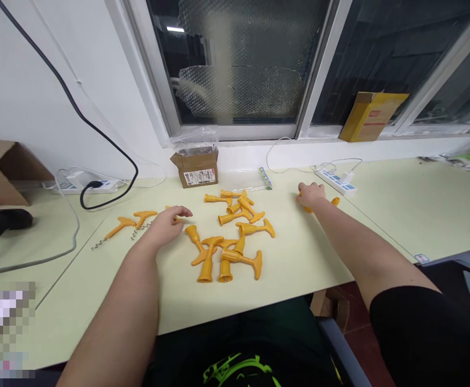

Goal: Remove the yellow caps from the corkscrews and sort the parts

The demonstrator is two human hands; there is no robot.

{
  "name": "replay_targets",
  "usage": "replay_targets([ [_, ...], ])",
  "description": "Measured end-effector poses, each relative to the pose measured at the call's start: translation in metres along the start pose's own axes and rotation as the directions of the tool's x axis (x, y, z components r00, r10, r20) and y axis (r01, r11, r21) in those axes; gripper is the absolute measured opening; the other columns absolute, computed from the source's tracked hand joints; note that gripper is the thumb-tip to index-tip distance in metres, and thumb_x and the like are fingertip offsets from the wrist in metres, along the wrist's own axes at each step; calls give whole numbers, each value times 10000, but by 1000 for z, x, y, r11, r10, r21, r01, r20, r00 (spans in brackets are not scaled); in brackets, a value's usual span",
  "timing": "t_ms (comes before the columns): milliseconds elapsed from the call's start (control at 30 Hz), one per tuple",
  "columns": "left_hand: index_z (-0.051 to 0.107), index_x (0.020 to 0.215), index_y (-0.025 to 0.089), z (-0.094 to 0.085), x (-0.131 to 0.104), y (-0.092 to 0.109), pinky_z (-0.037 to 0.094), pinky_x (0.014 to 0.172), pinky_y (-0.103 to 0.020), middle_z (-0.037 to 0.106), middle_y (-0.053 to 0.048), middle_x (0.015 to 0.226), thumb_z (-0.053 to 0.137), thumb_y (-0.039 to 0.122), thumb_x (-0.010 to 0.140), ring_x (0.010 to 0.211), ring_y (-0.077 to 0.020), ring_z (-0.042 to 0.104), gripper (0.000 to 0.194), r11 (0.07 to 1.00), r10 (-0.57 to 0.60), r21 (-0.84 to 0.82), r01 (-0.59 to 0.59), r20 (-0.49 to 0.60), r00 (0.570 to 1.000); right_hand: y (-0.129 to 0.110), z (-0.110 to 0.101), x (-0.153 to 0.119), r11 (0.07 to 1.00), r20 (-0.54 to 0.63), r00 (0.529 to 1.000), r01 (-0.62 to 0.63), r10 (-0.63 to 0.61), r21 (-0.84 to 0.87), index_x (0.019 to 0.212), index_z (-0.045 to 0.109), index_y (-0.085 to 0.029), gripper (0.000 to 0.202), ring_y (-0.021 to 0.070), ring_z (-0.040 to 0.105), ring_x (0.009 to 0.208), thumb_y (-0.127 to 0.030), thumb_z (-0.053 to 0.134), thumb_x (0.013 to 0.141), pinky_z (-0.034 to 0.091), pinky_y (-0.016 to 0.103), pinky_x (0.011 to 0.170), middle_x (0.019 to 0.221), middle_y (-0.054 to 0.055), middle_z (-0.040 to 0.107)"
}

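My left hand [172, 221] is low over the table at the left, its fingers loosely stretched and apart. Bits of a yellow piece show behind and beneath it, mostly hidden. To its left lie two yellow T-handled corkscrews, a nearer corkscrew [116, 230] and a farther corkscrew [144, 217], with bare metal spirals. My right hand [312, 194] is reached out to the right, fingers curled down around a yellow corkscrew [308, 209], largely covered by the hand. Between the hands, several yellow corkscrews with flared sleeves [205, 263] lie in a loose pile.
Behind the pile stand an open cardboard box [197, 167] and a clear plastic bag [245, 180]. Power strips, a left one [103, 187] and a right one [335, 180], lie near the wall. A black cable [85, 121] loops down at the left. A yellow carton [374, 117] leans on the window.
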State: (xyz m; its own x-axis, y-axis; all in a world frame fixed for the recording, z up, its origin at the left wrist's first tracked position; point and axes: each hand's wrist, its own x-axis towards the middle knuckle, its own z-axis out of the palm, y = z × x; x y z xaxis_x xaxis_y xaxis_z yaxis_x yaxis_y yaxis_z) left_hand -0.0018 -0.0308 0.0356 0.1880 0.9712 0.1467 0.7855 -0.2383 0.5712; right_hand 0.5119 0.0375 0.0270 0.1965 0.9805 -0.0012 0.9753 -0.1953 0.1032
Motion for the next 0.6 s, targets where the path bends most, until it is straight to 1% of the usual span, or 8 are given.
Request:
replay_targets([
  [133, 738, 1078, 268, -6, -2, -3, 523, 973, -367, 710, -32, 1222, 543, 223, 640, 1161, -293, 637, 482, 1000, 12, 10, -14, 130, 991, -14, -2, -13, 1000, -189, 982, 10, -5, 26, 1226, 588, -176, 367, 368, 452, 1243, -321, 622, 891, 265, 540, 1067, 1225, 179, 621],
  [233, 749, 1144, 308, -6, -2, -3, 507, 1024, -370, 693, -24, 1283, 611, 261, 640, 1219, -301, 621, 525, 998, 57, 3, -59, 242, 969, -39, -5, -33, 945, -327, 933, 231, -148, 231, 1105, 647, -175, 246, 331, 506, 1195, -297, 615, 894, 346, 483, 1050, 1197, 156, 639],
  [267, 753, 1147, 313, -4, -2, -3, 499, 1040, -378, 695, -27, 1283, 638, 272, 630, 1225, -308, 620, 531, 999, 47, 11, -51, 259, 965, -51, -6, -42, 872, -341, 908, 358, -243, 333, 1054, 661, -176, 194, 295, 553, 1119, -265, 609, 890, 400, 435, 1003, 1126, 138, 659],
  [333, 769, 1102, 302, 0, 0, -4, 490, 1052, -398, 710, -42, 1258, 683, 288, 604, 1217, -325, 627, 505, 999, -9, 47, -3, 251, 968, -75, -8, -63, 620, -373, 803, 596, -465, 509, 995, 674, -188, 147, 229, 613, 959, -238, 624, 866, 465, 369, 900, 1038, 95, 671],
  [400, 776, 1041, 283, 4, 2, -6, 488, 1044, -409, 723, -58, 1231, 708, 309, 598, 1198, -336, 636, 450, 996, -62, 71, 48, 209, 976, -99, -11, -84, 383, -393, 669, 709, -631, 592, 955, 689, -209, 115, 204, 628, 895, -251, 659, 852, 478, 346, 852, 985, 58, 685],
  [433, 773, 1029, 279, 5, 2, -7, 487, 1041, -408, 726, -61, 1225, 714, 323, 603, 1195, -337, 636, 433, 996, -71, 70, 58, 195, 978, -110, -14, -93, 304, -415, 615, 738, -670, 602, 937, 694, -217, 99, 206, 630, 906, -255, 671, 849, 471, 349, 864, 962, 47, 691],
  [500, 763, 1038, 281, 5, 2, -8, 489, 1030, -403, 731, -59, 1210, 724, 360, 620, 1194, -333, 635, 427, 997, -58, 57, 48, 194, 979, -128, -20, -106, 249, -449, 599, 742, -663, 622, 945, 694, -220, 100, 205, 622, 895, -259, 677, 854, 467, 355, 854, 972, 44, 698],
  [600, 747, 1055, 282, 1, 1, -6, 504, 996, -410, 735, -58, 1179, 730, 408, 645, 1168, -328, 646, 430, 998, -58, 42, 49, 239, 969, -145, -32, -113, 289, -376, 645, 687, -665, 667, 963, 682, -206, 137, 201, 615, 853, -278, 693, 847, 471, 350, 799, 997, 53, 702],
])
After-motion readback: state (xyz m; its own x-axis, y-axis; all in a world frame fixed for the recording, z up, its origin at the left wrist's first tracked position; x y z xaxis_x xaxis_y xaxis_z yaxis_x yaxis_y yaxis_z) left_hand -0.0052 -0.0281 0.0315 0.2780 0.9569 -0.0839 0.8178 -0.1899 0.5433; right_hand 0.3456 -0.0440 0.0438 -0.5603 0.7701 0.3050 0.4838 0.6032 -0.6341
